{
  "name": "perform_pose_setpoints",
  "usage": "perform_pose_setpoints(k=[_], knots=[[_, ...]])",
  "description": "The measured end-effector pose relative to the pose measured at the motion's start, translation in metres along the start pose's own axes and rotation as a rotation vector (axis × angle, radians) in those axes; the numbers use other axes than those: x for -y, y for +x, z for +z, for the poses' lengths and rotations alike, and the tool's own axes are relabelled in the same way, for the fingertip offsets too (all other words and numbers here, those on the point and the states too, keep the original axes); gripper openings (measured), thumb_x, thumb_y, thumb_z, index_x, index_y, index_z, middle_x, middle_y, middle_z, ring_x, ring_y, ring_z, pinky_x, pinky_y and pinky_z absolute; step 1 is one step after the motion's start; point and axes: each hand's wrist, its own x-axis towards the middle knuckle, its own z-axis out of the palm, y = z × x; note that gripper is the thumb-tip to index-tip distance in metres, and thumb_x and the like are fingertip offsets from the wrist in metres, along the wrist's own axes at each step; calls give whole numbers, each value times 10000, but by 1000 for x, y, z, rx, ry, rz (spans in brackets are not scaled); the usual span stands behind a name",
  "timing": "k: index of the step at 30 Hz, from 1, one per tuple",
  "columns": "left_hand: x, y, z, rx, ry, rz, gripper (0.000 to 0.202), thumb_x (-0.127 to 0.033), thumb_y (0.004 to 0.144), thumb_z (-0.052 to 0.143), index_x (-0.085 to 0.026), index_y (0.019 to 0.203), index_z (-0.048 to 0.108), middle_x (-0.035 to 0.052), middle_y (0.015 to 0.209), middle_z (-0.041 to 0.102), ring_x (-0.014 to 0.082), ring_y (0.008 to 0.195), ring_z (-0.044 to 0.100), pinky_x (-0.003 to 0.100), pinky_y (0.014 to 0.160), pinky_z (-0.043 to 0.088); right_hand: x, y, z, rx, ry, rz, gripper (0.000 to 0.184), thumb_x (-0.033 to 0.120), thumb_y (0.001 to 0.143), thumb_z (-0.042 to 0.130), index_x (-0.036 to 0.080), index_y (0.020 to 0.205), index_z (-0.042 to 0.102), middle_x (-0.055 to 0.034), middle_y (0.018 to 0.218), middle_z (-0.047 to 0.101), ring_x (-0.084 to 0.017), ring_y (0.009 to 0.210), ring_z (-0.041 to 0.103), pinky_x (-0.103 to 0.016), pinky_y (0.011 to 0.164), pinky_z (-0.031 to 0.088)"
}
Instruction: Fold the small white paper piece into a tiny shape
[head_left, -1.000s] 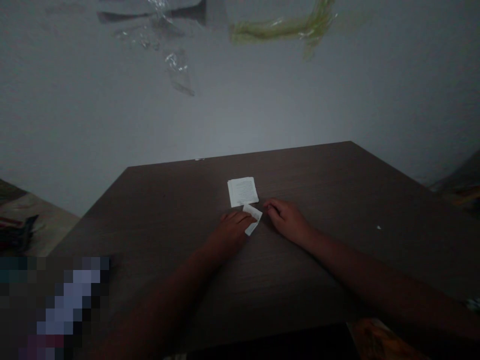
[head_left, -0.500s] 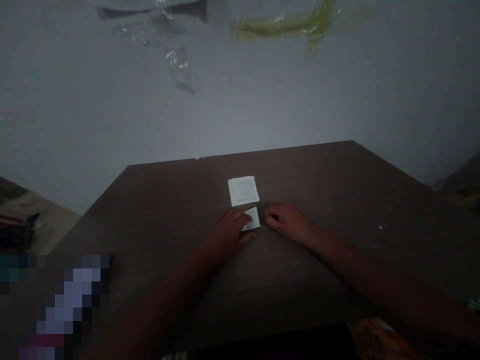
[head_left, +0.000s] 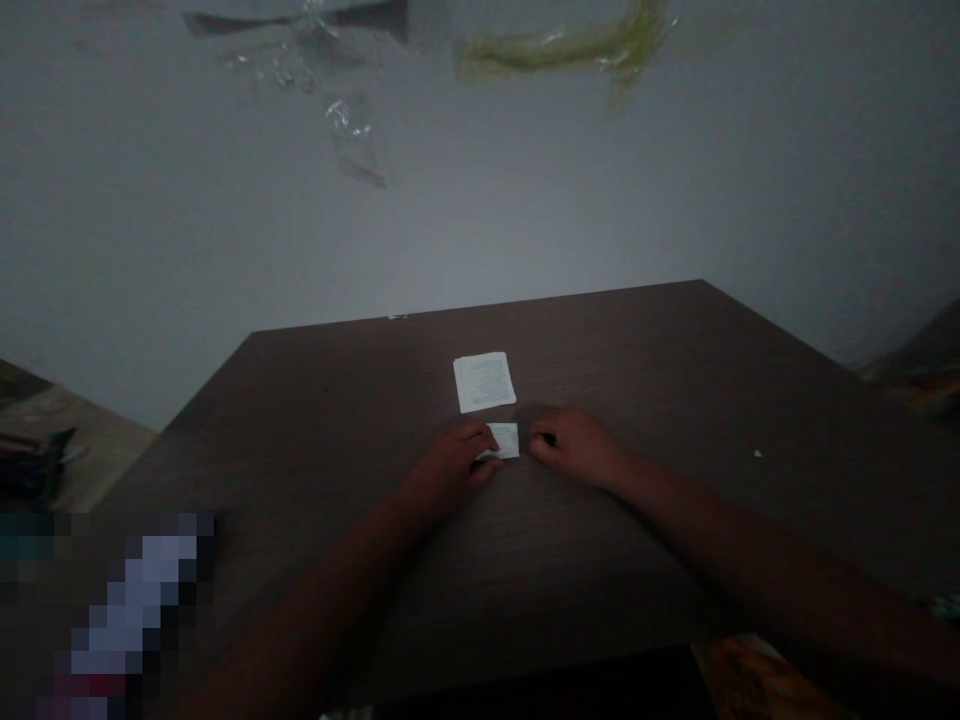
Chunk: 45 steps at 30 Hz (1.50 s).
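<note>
A small folded white paper (head_left: 505,440) lies flat on the dark wooden table (head_left: 637,360). My left hand (head_left: 450,468) rests on its left edge, fingers curled and pressing it down. My right hand (head_left: 574,445) sits just right of the paper, fingers curled, its fingertips at or near the paper's right edge. A larger square white paper with print (head_left: 484,381) lies flat just behind the small one, touched by neither hand.
A tiny white scrap (head_left: 757,454) lies on the table to the right. The table's back edge meets a pale wall with clear tape and a greenish strip (head_left: 555,52) stuck on it. Dim clutter sits beyond the table's left side (head_left: 37,460).
The small paper stood tilted with one end raised between my hands; it now lies flat and looks shorter, as if folded over. My left hand has slid onto it, and my right hand drew back slightly.
</note>
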Motion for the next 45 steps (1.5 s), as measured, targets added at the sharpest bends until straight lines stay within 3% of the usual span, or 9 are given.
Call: perform_pose_setpoints(k=[6, 12, 19, 29, 34, 37, 41, 45], knots=[[1, 1, -2, 21, -3, -31, 182, -230, 1056, 736, -237, 1184, 864, 101, 1343, 852, 312, 1281, 807, 477, 1224, 626, -5, 1, 1, -2, 25, -4, 227, 136, 1002, 696, 224, 798, 742, -36, 839, 759, -197, 769, 631, -333, 750, 380], [-2, 2, -4, 13, 15, -3, 166, -202, 1075, 735, -240, 1171, 865, 92, 1331, 865, 299, 1272, 817, 473, 1224, 624, -15, 0, 7, -66, 125, -122, 218, 121, 1042, 667, 247, 1042, 846, -69, 1063, 863, -243, 959, 769, -360, 899, 531], [-4, 2, -5, -2, 12, 27, 191, -192, 1082, 723, -277, 1163, 874, 69, 1304, 879, 290, 1250, 824, 493, 1212, 638, -14, -4, 6, -72, 183, -214, 209, 180, 1076, 681, 257, 1100, 873, -75, 1053, 857, -245, 926, 775, -376, 878, 557], [4, -1, -1, -14, -30, 31, 175, -168, 1090, 718, -207, 1179, 864, 110, 1348, 854, 290, 1280, 806, 493, 1247, 605, -10, -6, 2, -92, 169, -203, 244, 183, 1039, 616, 231, 908, 817, -47, 901, 794, -210, 829, 706, -346, 825, 497], [4, -1, -3, -3, -56, 8, 194, -190, 1081, 704, -240, 1192, 855, 90, 1368, 848, 293, 1297, 806, 483, 1239, 615, -11, -6, 3, -117, 126, -219, 253, 144, 997, 593, 237, 817, 744, -34, 835, 743, -206, 786, 643, -352, 816, 484], [5, -1, -4, -4, -44, 1, 187, -199, 1059, 741, -241, 1217, 832, 88, 1341, 855, 298, 1303, 807, 502, 1232, 620, -14, -5, 5, -154, 139, -256, 207, 124, 954, 635, 240, 998, 801, -58, 968, 788, -247, 922, 699, -388, 898, 536], [4, -3, -5, -14, -33, -10, 251, -173, 1077, 717, -221, 1313, 788, 103, 1364, 850, 304, 1326, 799, 526, 1228, 612, -14, -4, 8, -164, 112, -391, 429, 137, 917, 752, 255, 1326, 803, -122, 1313, 808, -338, 1236, 699, -532, 1097, 557], [4, -3, -4, -7, -29, -16, 279, -190, 1061, 758, -245, 1334, 768, 88, 1353, 854, 309, 1308, 803, 538, 1233, 606, -15, -3, 10, -156, 78, -452, 369, 185, 1012, 781, 280, 1367, 821, -124, 1366, 809, -337, 1285, 694, -566, 1130, 554]])
